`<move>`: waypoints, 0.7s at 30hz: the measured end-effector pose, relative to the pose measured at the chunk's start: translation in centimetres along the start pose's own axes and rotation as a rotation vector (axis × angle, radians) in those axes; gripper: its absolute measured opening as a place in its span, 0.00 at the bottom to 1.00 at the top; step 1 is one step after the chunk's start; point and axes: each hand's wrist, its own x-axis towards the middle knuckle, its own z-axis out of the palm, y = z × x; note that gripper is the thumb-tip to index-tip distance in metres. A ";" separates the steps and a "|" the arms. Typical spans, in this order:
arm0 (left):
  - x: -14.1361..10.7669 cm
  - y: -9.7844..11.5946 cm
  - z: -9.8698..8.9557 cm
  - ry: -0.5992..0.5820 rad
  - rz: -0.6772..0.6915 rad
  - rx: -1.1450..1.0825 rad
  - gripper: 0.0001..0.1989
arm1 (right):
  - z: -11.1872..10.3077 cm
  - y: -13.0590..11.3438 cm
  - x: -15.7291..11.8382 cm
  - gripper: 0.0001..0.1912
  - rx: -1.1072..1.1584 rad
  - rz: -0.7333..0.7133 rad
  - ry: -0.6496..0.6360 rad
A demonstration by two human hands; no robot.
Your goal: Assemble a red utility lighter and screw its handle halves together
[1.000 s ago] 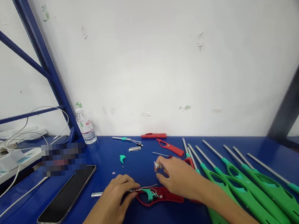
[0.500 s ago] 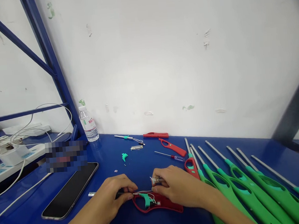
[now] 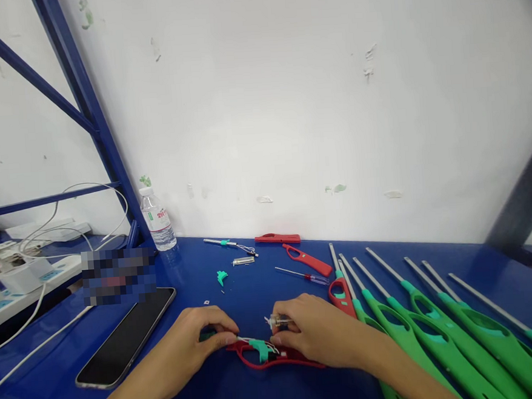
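Observation:
In front of me lies an opened red lighter casing half (image 3: 300, 360), tilted, with a teal trigger (image 3: 259, 350) and thin white wires in it. My left hand (image 3: 207, 334) is closed in a pinch at the casing's left end, on the lighter tube, which the fingers hide; a white wire runs from the fingertips toward the trigger. My right hand (image 3: 314, 330) grips a small clear fuel tank (image 3: 280, 321) with a white valve end pointing left, above the casing. Its lower fingers are at the casing's right part, partly covering it.
Behind lie a wired metal tube (image 3: 214, 242), another clear tank (image 3: 243, 260), a loose teal trigger (image 3: 222, 278), red casing pieces (image 3: 313, 262) and a screwdriver (image 3: 314, 277). Several green lighters (image 3: 440, 339) fill the right. A phone (image 3: 125, 340) and water bottle (image 3: 158, 222) stand left.
The red casing has tilted, its ring end rising slightly and its near edge turning. My left hand has shifted a little left and up; the metal tip beyond it is now hidden.

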 end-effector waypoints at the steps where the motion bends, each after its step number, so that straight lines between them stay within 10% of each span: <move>1: -0.1 -0.1 -0.1 0.001 0.003 0.005 0.13 | 0.0 0.0 0.0 0.09 0.004 -0.001 -0.001; 21: -0.9 0.0 -0.4 -0.020 0.060 0.015 0.10 | -0.6 -0.2 -0.4 0.10 0.000 0.018 0.007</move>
